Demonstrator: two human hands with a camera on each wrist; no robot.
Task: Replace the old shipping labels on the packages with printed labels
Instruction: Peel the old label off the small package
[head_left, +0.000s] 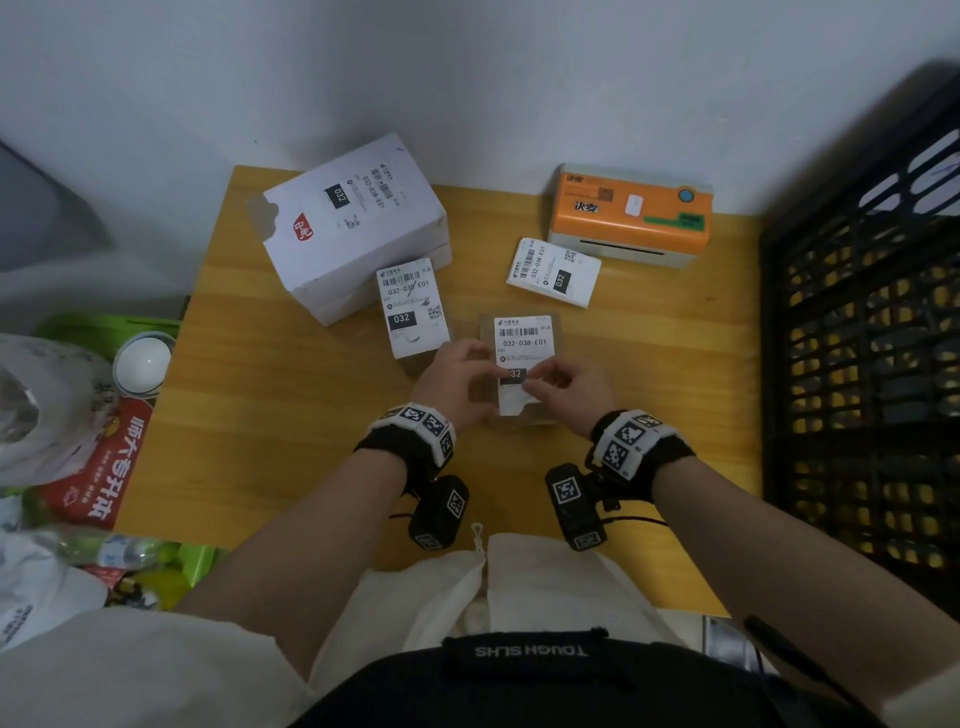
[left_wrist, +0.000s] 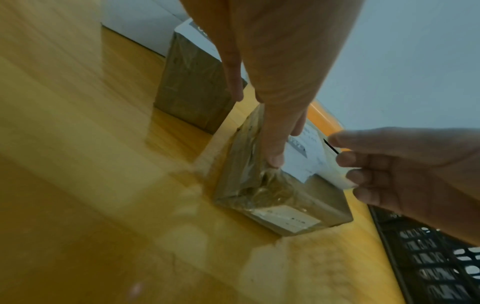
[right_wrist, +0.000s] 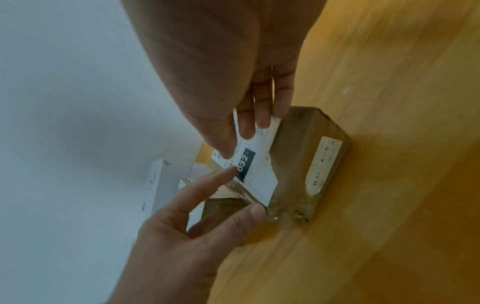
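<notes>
Near the desk's (head_left: 249, 415) middle, the taped brown parcel (left_wrist: 298, 205) lies flat with its label (head_left: 522, 345) on top. The left hand (head_left: 457, 379) steadies it, fingers straight along the left side; the right hand (head_left: 563, 387) pinches the label's torn near corner. The label looks thin, likely to tear, so peeling low from that corner seems safest. The parcel seems light and glossy tape may slip. Another parcel (head_left: 413, 312) sits just left; the near edge has room.
</notes>
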